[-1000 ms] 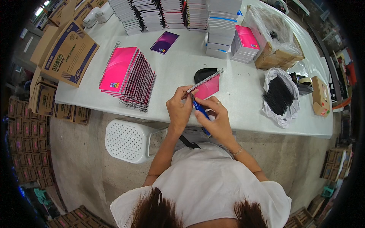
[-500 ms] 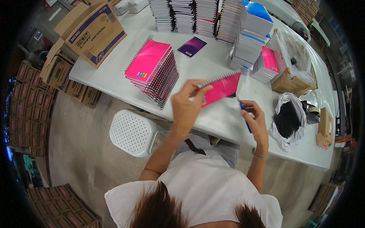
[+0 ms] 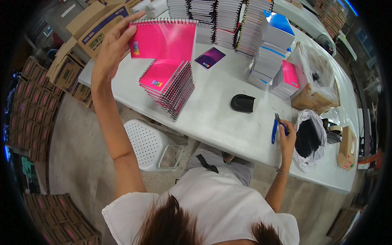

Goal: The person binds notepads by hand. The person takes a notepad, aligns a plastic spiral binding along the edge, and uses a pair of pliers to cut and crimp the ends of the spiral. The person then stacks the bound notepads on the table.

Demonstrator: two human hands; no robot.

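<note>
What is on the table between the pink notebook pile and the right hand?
In the head view, a black curved object lies on the table between them.

I see the notebook stack [image 3: 168, 86] on the tabletop [image 3: 212, 118]; right of it the holder [image 3: 242, 103], farther right the pliers [image 3: 276, 127], behind it taller stacks [image 3: 228, 22].

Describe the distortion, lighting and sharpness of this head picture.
Head view: strong fisheye, so the white table's edge bows and a black ring frames the picture; lighting is even and soft, with faint shadows under the stack of pink notebooks; the left hand and right hand look sharp, while boxes near the rim smear slightly.
</note>
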